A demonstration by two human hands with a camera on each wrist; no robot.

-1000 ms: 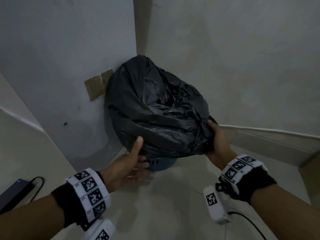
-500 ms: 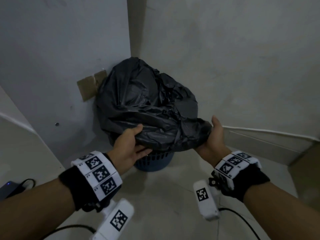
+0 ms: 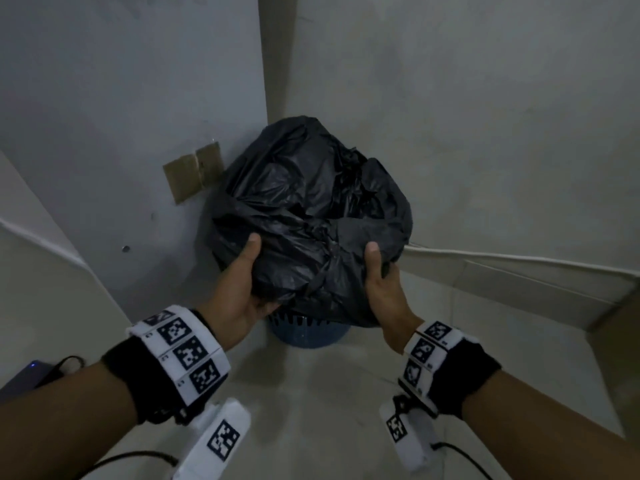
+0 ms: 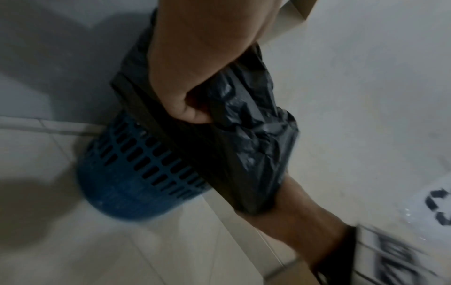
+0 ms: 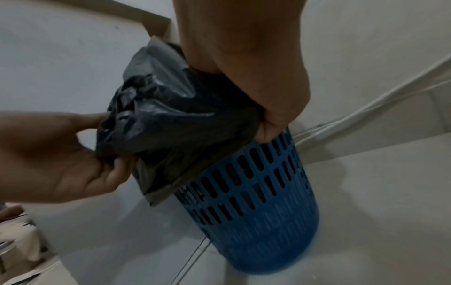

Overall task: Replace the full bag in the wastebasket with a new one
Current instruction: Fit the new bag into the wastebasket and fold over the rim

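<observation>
A black plastic bag (image 3: 311, 209) bulges out of a blue slotted wastebasket (image 3: 306, 332) that stands on the floor in a wall corner. My left hand (image 3: 242, 282) grips the near left fold of the bag, thumb on top and fingers curled under. My right hand (image 3: 379, 282) grips the near right fold the same way. In the left wrist view the left hand (image 4: 185, 81) bunches the bag (image 4: 246, 138) above the wastebasket (image 4: 136, 173). The right wrist view shows the right hand (image 5: 263, 96) clutching the bag (image 5: 171, 123) at the rim of the wastebasket (image 5: 263, 212).
Two walls meet right behind the wastebasket. A brown cardboard piece (image 3: 194, 174) is stuck on the left wall. A dark device with a cable (image 3: 31, 374) lies on the floor at the far left. A skirting ledge (image 3: 519, 271) runs along the right wall.
Both hands have slid inward along the bag's near edge and gathered the plastic toward the middle. The left hand went from an open reach to a grip on the bag.
</observation>
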